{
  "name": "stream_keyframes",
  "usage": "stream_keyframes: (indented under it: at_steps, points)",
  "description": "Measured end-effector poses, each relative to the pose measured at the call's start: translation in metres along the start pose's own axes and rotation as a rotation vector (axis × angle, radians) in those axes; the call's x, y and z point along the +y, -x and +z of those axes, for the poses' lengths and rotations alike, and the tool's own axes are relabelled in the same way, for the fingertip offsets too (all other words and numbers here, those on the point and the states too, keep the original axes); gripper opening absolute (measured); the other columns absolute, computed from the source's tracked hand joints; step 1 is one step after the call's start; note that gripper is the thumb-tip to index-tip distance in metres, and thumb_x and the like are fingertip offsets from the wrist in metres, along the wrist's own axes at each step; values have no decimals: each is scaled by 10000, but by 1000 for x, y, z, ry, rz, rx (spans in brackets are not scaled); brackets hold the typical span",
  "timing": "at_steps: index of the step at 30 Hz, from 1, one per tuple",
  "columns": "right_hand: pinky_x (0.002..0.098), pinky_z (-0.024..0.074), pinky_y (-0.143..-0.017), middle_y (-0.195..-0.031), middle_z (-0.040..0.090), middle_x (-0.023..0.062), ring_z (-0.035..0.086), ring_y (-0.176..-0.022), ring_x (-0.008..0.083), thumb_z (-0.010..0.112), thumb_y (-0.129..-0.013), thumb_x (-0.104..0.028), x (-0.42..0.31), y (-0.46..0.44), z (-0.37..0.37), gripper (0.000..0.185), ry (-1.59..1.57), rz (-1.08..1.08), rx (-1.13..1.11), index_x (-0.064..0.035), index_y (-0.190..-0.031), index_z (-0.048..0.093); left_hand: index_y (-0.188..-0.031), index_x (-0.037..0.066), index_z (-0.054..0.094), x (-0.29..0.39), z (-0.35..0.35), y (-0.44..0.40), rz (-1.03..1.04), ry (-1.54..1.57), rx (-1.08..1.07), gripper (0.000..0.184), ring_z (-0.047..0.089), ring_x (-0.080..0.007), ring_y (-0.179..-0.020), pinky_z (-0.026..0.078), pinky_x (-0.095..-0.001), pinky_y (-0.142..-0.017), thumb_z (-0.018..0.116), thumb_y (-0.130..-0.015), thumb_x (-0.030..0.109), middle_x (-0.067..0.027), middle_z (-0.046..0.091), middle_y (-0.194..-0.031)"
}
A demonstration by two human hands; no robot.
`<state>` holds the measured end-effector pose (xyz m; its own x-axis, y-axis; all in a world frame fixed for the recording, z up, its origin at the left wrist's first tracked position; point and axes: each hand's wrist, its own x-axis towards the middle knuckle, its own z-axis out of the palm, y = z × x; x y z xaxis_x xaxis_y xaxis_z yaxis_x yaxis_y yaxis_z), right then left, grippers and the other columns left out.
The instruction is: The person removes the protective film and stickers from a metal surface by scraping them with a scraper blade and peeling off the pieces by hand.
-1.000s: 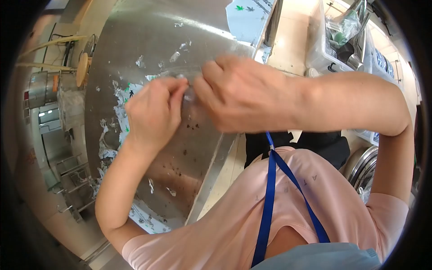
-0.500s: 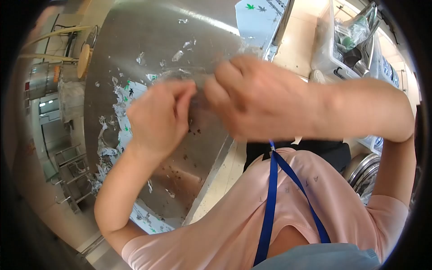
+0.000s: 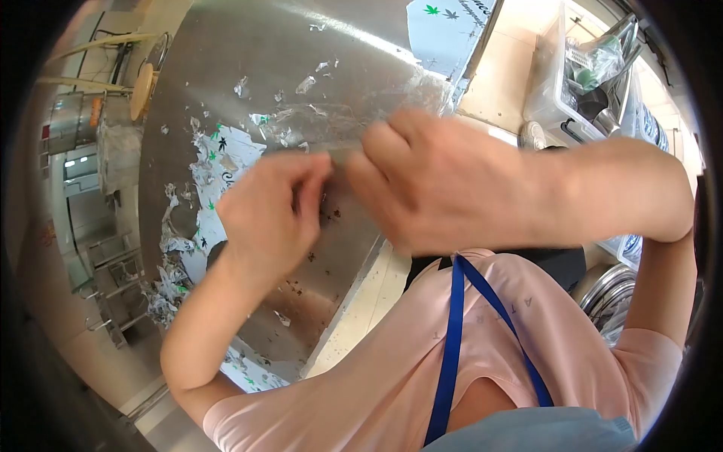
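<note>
Over the grey metal surface [image 3: 226,45], my left hand [image 3: 275,207] is pinched closed, thumb against the fingers, blurred by motion. My right hand [image 3: 444,181] is closed beside it, its curled fingers near my left fingertips. A thin, see-through film [image 3: 324,114] shows just beyond both hands; whatever lies between the fingertips is too smeared to make out. Torn pale blue sheeting with green and dark leaf prints [image 3: 226,154] clings to the metal left of my left hand. Small loose scraps [image 3: 306,84] lie scattered about the surface.
A larger patch of printed sheeting [image 3: 452,34] covers the far right corner. Clear plastic bins [image 3: 553,94] holding utensils stand on the right. Round metal pieces [image 3: 610,294] are at the lower right. A metal pot [image 3: 71,124] is at the far left.
Both hands have moved slightly down and to the right in the view, staying closed and close together. More of the clear film shows beyond them.
</note>
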<state>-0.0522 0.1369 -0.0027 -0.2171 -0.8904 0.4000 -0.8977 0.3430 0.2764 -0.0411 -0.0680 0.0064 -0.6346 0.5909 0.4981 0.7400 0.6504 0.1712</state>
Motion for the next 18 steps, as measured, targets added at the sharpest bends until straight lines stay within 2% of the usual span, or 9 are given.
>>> stream_keyframes:
  at_steps: [1, 2, 4, 9, 13, 16, 17, 18]
  points:
    - [265, 354, -512, -665, 427, 28, 431, -615, 168, 564, -595, -194, -4, 2, -7, 186, 11, -15, -34, -17, -650, 553, -846, 23, 568, 2, 6, 6, 6, 107, 63, 154, 620, -211, -579, 483, -285, -514, 683, -748, -3, -76, 656, -762]
    - [265, 357, -509, -664, 427, 29, 432, -612, 169, 566, -596, -195, -6, 4, -11, 188, 21, -30, -69, -16, -652, 552, -848, 18, 566, -2, 7, 3, -23, 70, 59, 168, 625, -214, -587, 489, -282, -521, 687, -737, -16, -79, 655, -756]
    - [281, 370, -492, -664, 434, 28, 445, -608, 170, 572, -599, -207, 11, -6, 11, 207, -72, 23, 54, -9, -657, 556, -852, 10, 563, -12, 3, -2, -81, -3, 28, 198, 634, -219, -604, 500, -275, -535, 696, -716, -44, -86, 651, -743]
    - [274, 369, -494, -674, 452, 27, 456, -614, 165, 607, -628, -201, -4, 2, -13, 177, -40, -82, -134, -30, -664, 579, -847, 13, 531, 1, 4, 10, -3, 98, 74, 207, 620, -203, -572, 480, -265, -498, 690, -725, -40, -81, 654, -738]
    - [275, 338, -484, -665, 440, 27, 443, -618, 159, 589, -580, -187, 12, -7, 10, 190, -109, 11, 122, -13, -655, 585, -861, 13, 559, -10, 2, 4, -97, 19, 45, 205, 617, -194, -567, 481, -260, -498, 693, -716, -44, -75, 653, -749]
    - [281, 347, -486, -660, 433, 25, 450, -625, 160, 599, -606, -179, -5, 1, -9, 173, 1, -38, -57, -18, -668, 596, -849, 21, 543, -1, 5, 9, -12, 107, 91, 181, 604, -189, -543, 466, -270, -479, 684, -740, -9, -57, 657, -754]
    - [283, 364, -496, -662, 448, 31, 457, -624, 166, 606, -612, -181, 2, -3, -8, 181, -45, -51, -95, -11, -673, 601, -835, 26, 552, -2, 0, 5, -24, -36, 37, 163, 617, -196, -567, 476, -272, -497, 687, -744, 8, -65, 660, -761]
    - [281, 361, -502, -653, 447, 31, 459, -621, 172, 590, -573, -173, 9, -12, 10, 187, -95, 29, 98, -9, -661, 597, -833, 28, 558, -5, 0, 6, -72, -10, 48, 158, 620, -199, -574, 478, -272, -503, 688, -745, 13, -66, 660, -761]
